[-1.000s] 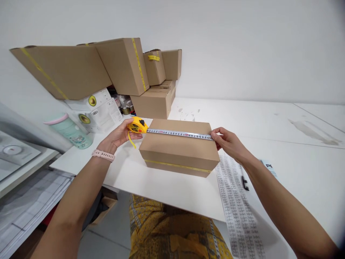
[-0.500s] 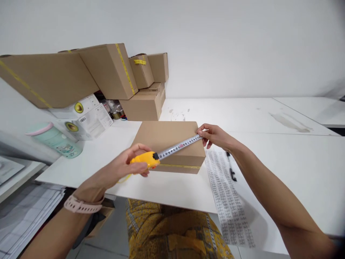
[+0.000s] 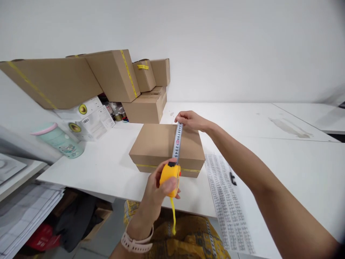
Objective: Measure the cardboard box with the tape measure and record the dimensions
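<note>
A closed cardboard box with a yellow tape line along its front lies on the white table. My left hand is closed round a yellow tape measure case, held just in front of the box's near edge. The white blade runs from the case straight back across the box top. My right hand pinches the blade's end at the box's far edge.
Several cardboard boxes are stacked at the back left, above white printed cartons. A mint cup with a pink lid lies at the left. A printed sheet and a black pen lie right of the box.
The tape ran along the box's length a second ago. My left hand swung the case round to the near side and my right hand moved the blade end to the far edge.
</note>
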### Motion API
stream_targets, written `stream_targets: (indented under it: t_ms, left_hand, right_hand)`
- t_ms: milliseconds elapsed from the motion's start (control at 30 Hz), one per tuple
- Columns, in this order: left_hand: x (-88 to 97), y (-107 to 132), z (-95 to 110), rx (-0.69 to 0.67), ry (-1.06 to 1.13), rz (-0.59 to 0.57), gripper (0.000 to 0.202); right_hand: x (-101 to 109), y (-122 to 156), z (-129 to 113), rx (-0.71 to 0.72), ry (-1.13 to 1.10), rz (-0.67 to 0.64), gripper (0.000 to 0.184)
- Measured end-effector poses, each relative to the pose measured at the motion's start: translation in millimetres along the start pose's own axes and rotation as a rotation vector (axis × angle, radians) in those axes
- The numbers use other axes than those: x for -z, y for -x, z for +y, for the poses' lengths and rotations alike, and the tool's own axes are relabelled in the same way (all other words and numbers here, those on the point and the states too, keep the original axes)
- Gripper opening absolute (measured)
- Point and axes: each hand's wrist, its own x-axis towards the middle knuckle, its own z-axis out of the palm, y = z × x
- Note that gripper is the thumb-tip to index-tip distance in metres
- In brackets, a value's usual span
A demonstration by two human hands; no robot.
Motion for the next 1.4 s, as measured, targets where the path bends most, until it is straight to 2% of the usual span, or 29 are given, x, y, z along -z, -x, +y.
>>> stream_targets:
  t_ms: [133,267,400,533,767,1033,1100,1167,1233,1267,1333,1400]
  left_hand:
    - [5.1,0,4,0.019,0.005,0.084,0.063]
    - [14.1,15,2,0.055,0.030,0.138,0.063]
    - [11.1,33,2,0.087,0.099,0.188,0.063]
    - [3.7,42,2,0.124,0.090,0.130,0.065]
    - [2.6,40,-6,0.102,0.108,0.120,0.065]
    - [-12.3,39,-4,0.102,0.161,0.137,0.068]
    - [-5.5,42,-6,0.061,0.142,0.119,0.069]
    - [10.0,46,-8,-0.049,0.110,0.169,0.070]
    - [32.7,48,-9,-0.230,0.062,0.311,0.070]
    - [45.7,46,-10,-0.335,0.038,0.404,0.071]
    - [71.8,38,-11,-0.519,0.003,0.574,0.072]
    - [94.0,24,-14,-0.590,0.010,0.645,0.070]
  right_hand:
    - [-14,-34,26,-0.094,-0.020,-0.015,0.025]
    - [-20,-40,37,-0.111,0.062,0.023,0.026]
    - [-24,-34,35,-0.103,0.133,-0.049,0.029]
    - [-26,-30,30,-0.091,0.100,-0.104,0.033]
    - [-27,-29,26,-0.103,0.109,-0.097,0.037]
    - [-29,-26,19,-0.089,0.104,-0.059,0.043]
    - [-27,-22,15,-0.041,0.035,0.064,0.042]
    - [-21,-10,11,-0.004,-0.056,0.290,0.042]
    - [-14,15,9,-0.020,-0.105,0.519,0.046]
    - [-12,32,10,-0.047,-0.102,0.591,0.049]
    - [-13,72,14,-0.105,-0.041,0.611,0.054]
    - [-20,114,19,-0.144,0.060,0.497,0.058]
